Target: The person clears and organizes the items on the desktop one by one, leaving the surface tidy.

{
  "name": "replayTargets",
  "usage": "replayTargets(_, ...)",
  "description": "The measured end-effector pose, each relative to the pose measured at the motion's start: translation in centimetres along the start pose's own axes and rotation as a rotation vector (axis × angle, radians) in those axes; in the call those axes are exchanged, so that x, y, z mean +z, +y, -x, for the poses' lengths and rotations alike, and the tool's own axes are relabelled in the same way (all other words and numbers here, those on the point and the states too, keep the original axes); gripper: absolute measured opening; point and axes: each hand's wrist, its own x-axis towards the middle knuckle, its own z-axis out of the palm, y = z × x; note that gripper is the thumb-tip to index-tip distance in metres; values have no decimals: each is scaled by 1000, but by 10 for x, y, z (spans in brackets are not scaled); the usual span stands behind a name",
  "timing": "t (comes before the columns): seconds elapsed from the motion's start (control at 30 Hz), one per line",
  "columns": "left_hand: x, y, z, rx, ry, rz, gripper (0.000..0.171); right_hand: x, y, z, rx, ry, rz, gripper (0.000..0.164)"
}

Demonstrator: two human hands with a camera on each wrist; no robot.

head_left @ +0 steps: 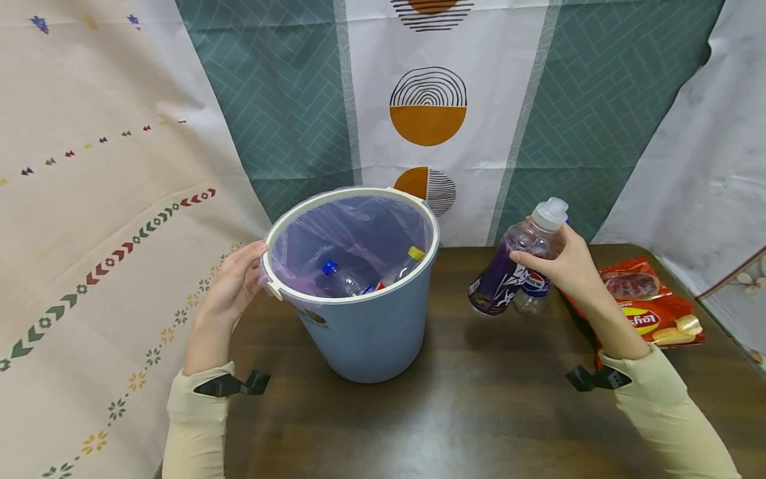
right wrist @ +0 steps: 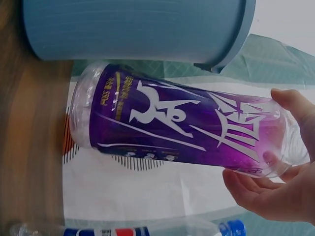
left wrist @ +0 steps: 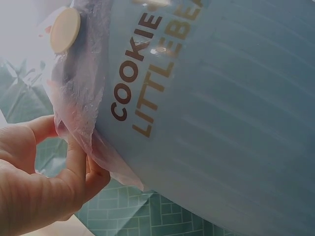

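Observation:
A blue trash can (head_left: 374, 339) with a cream rim and a thin pinkish liner bag (left wrist: 78, 93) stands on the table, tilted a little. My left hand (head_left: 230, 283) pinches the rim and the bag's edge at the can's left side. Inside lie plastic bottles, one with a blue cap and one with a yellow cap. To the right of the can, my right hand (head_left: 562, 263) grips a purple-labelled plastic bottle (right wrist: 162, 118) near its neck, holding it tilted above the table. A Pepsi bottle (head_left: 532, 293) with a blue cap stands just behind it, partly hidden.
Red snack bags, one a Lay's chip bag (head_left: 652, 313), lie at the right of the brown wooden table (head_left: 479, 412), partly behind the right forearm. Patterned cloth (head_left: 287, 86) hangs behind and to the left of the table.

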Motion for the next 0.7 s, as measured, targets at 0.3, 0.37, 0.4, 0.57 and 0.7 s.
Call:
replayTargets(0.3, 0, 0, 1, 0, -1, 1, 19, 7, -13, -8, -94, 22, -65, 64)
replayTargets(0.37, 0, 0, 1, 3, -1, 6, 20, 8, -17, -10, -99, 31, -73, 64)
replayTargets(0.4, 0, 0, 1, 4, -1, 11, 20, 8, -20, -11, -97, 36, -74, 64)
replayTargets(0.57, 0, 0, 1, 2, -4, 22, 21, 6, -31, -16, -111, 68, -83, 65)
replayTargets(0.7, 0, 0, 0, -4, -2, -1, 19, 4, -39, -19, -141, 87, -125, 65)
